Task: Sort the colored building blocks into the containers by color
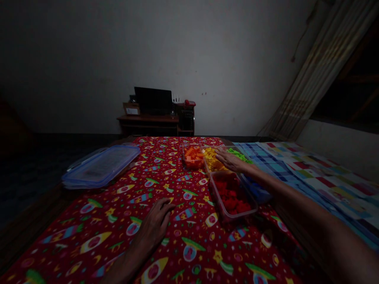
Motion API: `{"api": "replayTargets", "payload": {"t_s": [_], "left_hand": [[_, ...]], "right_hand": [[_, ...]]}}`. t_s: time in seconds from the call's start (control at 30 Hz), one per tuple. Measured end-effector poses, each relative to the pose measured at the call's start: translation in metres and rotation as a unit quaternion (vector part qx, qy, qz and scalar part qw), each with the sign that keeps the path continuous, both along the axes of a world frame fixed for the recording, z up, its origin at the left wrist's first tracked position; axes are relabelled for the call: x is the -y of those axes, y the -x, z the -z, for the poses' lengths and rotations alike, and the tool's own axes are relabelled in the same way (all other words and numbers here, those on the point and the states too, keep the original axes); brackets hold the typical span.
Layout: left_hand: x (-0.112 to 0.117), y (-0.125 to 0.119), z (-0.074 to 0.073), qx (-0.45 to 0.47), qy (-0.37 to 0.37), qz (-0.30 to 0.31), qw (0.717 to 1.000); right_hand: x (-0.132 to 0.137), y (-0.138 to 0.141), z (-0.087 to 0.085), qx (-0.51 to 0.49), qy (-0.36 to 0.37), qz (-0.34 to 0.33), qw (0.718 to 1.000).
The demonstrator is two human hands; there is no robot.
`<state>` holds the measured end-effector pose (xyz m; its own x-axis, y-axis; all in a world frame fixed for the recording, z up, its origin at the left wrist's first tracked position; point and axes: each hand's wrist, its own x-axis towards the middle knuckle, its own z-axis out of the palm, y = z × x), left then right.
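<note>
My left hand [158,219] lies on the red patterned cloth [183,197], its fingers loosely extended and nothing in them. Further off, my right hand [229,159] reaches over the clear box of yellow pieces [210,157], with fingers stretched out; whether they touch the pieces I cannot tell. Left of that box is one with orange pieces [194,154]. Bright green pieces [237,154] lie beyond my right hand. Nearer to me, red pieces [231,195] fill part of a clear box [232,216]. Blue pieces [256,189] are partly hidden under my right forearm.
Clear lids with blue rims [102,167] lie stacked at the cloth's left edge. Blue plaid fabric [260,157] and a patchwork cover [322,173] spread to the right. By the wall, a desk [148,118] holds a dark monitor [153,100] and a red telephone [190,103].
</note>
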<state>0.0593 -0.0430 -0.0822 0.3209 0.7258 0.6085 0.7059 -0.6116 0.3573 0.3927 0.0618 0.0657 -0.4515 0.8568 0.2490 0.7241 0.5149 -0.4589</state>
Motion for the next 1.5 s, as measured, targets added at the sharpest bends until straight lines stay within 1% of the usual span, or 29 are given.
{"api": "replayTargets", "payload": {"t_s": [0.07,0.17,0.23,0.3,0.43,0.47,0.53,0.63,0.7,0.77,0.87,1.03,1.1,1.17,1.23,1.27,1.33,1.37,1.43,1.5], "left_hand": [[0.0,0.0,-0.001,-0.003,-0.004,0.005,1.0],[-0.002,0.0,-0.003,-0.012,-0.012,0.006,1.0],[-0.003,0.001,-0.003,-0.015,-0.01,0.006,1.0],[-0.004,0.001,-0.003,-0.017,-0.005,0.008,1.0],[-0.004,0.002,-0.001,-0.015,-0.007,0.008,1.0],[-0.003,0.002,-0.001,-0.013,-0.01,0.008,1.0],[-0.003,0.002,0.002,-0.012,-0.015,0.006,1.0],[-0.004,0.002,0.004,-0.019,-0.017,0.003,1.0],[-0.005,0.002,0.004,-0.022,-0.021,0.006,1.0],[-0.006,0.002,0.003,-0.021,-0.031,0.011,0.999],[-0.005,0.002,0.001,-0.021,-0.035,0.018,0.999],[-0.003,0.001,-0.002,-0.019,-0.022,0.021,0.999],[-0.003,0.001,-0.002,-0.019,-0.025,0.022,0.999],[-0.003,0.002,0.0,-0.023,-0.026,0.019,0.999],[-0.004,0.002,0.002,-0.027,-0.033,0.016,0.999],[-0.004,0.002,0.003,-0.028,-0.038,0.016,0.999],[-0.005,0.002,0.004,-0.031,-0.051,0.018,0.998],[-0.005,0.002,0.004,-0.033,-0.055,0.02,0.998],[-0.006,0.002,0.004,-0.038,-0.06,0.022,0.997],[-0.005,0.002,0.002,-0.039,-0.06,0.023,0.997]], "right_hand": [[0.031,-0.004,0.008,0.042,0.022,-0.02,0.999],[0.077,-0.013,0.027,0.088,0.067,-0.033,0.993],[0.091,-0.015,0.04,0.113,0.075,-0.029,0.99],[0.089,-0.012,0.048,0.123,0.069,-0.023,0.99],[0.068,-0.002,0.055,0.099,0.032,0.006,0.995],[0.067,-0.002,0.057,0.09,0.026,0.002,0.996],[0.072,-0.004,0.059,0.081,0.027,-0.019,0.996],[0.094,-0.012,0.056,0.083,0.047,-0.034,0.995],[0.109,-0.016,0.052,0.084,0.055,-0.028,0.995],[0.117,-0.016,0.048,0.083,0.044,-0.016,0.995],[0.114,-0.012,0.049,0.076,0.018,-0.009,0.997],[0.092,-0.005,0.052,0.06,0.025,-0.039,0.997],[0.086,-0.006,0.051,0.059,0.012,-0.017,0.998],[0.082,-0.008,0.052,0.07,-0.006,0.025,0.997],[0.081,-0.008,0.052,0.108,-0.022,0.05,0.993],[0.081,-0.007,0.052,0.134,-0.027,0.049,0.989],[0.081,-0.004,0.048,0.167,-0.039,0.031,0.985],[0.082,-0.003,0.044,0.163,-0.046,0.023,0.985],[0.087,-0.001,0.035,0.128,-0.052,0.029,0.99],[0.097,-0.002,0.028,0.093,-0.053,0.058,0.993]]}}
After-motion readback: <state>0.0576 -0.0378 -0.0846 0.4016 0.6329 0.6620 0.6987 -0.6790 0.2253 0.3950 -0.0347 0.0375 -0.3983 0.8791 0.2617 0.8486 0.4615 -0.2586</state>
